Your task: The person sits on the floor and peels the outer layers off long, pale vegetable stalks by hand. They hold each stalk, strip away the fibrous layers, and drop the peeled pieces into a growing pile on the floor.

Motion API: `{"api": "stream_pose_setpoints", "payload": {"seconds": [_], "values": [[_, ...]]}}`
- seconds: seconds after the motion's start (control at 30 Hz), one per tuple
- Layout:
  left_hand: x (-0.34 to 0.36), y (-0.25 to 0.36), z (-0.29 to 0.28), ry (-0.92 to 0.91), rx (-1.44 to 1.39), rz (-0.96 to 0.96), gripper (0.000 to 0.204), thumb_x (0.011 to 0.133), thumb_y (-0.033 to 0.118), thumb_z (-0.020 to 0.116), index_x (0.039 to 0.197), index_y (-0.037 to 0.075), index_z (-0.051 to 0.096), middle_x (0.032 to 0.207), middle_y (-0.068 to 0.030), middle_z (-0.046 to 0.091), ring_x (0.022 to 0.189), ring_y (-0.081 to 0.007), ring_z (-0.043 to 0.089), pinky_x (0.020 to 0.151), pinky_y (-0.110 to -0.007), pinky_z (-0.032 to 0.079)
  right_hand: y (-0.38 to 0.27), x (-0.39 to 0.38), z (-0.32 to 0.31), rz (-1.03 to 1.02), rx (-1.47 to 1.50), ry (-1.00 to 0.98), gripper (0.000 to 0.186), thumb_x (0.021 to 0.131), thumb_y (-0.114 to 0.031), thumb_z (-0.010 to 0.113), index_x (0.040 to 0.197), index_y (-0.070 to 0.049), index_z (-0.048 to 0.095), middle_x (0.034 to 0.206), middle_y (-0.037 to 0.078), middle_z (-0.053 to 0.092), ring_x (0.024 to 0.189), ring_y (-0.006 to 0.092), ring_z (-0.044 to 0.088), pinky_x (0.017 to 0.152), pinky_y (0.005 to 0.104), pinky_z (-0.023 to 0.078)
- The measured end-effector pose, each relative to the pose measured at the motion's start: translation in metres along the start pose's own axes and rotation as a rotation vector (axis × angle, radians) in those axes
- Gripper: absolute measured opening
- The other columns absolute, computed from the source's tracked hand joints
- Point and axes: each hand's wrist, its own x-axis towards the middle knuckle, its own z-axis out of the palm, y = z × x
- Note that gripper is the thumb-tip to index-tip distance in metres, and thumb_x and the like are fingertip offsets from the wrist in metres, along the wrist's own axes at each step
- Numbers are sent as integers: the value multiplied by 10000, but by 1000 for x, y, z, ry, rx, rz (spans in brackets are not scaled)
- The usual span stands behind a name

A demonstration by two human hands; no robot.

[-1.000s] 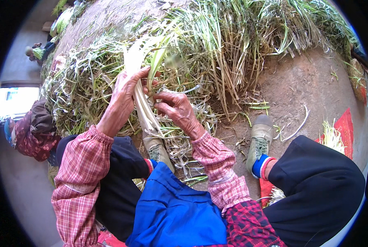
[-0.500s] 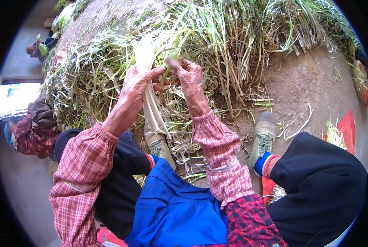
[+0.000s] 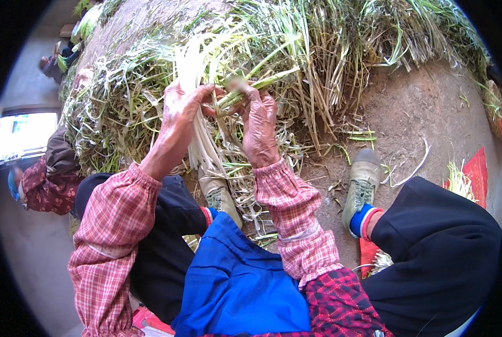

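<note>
My left hand (image 3: 181, 115) is closed around a bunch of long pale stalks (image 3: 206, 149), whose white bases hang down toward my left shoe and whose leafy tops rise above my fingers. My right hand (image 3: 259, 121), just right of it, is closed with its fingertips on greener leafy stalks (image 3: 270, 78) that slant up to the right from the bunch. The fingertips of my right hand are partly blurred. A loose heap of stripped leaves and stalks (image 3: 107, 121) lies beyond and under my hands.
A thick pile of long greens (image 3: 329, 56) spans the back. Trimmed white bundles (image 3: 459, 185) rest by a red sack (image 3: 476, 171) at the right, beside my bent leg. A co-worker in patterned sleeves (image 3: 51, 185) sits close on the left, another farther back (image 3: 54, 67). A window (image 3: 23, 135) is at left.
My right hand has risen from lower on the bunch to beside my left hand's fingers. The green stalks now lean out to the right, apart from the pale bunch.
</note>
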Motion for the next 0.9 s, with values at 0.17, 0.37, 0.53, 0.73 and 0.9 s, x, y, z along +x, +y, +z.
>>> {"api": "stream_pose_setpoints", "payload": {"seconds": [0.17, 0.37, 0.53, 0.73, 0.9], "values": [[13, 4, 7, 47, -313, -168, 139, 840, 89, 584, 898, -38, 575, 754, -98, 651, 710, -171, 656, 529, -213, 491, 14, 1, -6, 84, 246, -78, 153, 965, -215, 408, 915, -88, 475, 669, 8, 538, 627, 106, 559, 460, 222, 418], [11, 19, -6, 133, -364, -235, 143, 820, 38, 600, 937, -28, 550, 756, -102, 630, 662, -168, 641, 435, -187, 418, 10, -16, 1, 199, 311, -95, 189, 972, -242, 392, 888, -88, 462, 561, -33, 340, 537, 111, 422, 451, 230, 312], [26, 15, -25, 64, -427, -176, 134, 827, 11, 590, 930, -41, 523, 756, -123, 615, 625, -161, 604, 405, -176, 364, 5, -27, -10, 183, 263, -177, 235, 980, -241, 323, 907, -58, 450, 546, -35, 298, 492, 110, 338, 441, 243, 291], [29, 21, -40, 145, -358, -48, 166, 820, 1, 612, 940, -40, 506, 744, -128, 603, 603, -176, 601, 434, -190, 460, 0, -40, -20, 178, -50, -170, 266, 961, -240, 354, 857, -42, 499, 504, -43, 312, 444, 92, 360, 409, 228, 289], [58, 26, -93, 224, -499, -9, 208, 815, -3, 617, 996, -45, 524, 765, -113, 611, 627, -193, 601, 447, -181, 422, 23, -49, -53, 52, -648, -258, 268, 902, -232, 473, 823, 10, 560, 551, 45, 490, 446, 152, 430, 441, 293, 333]]}}
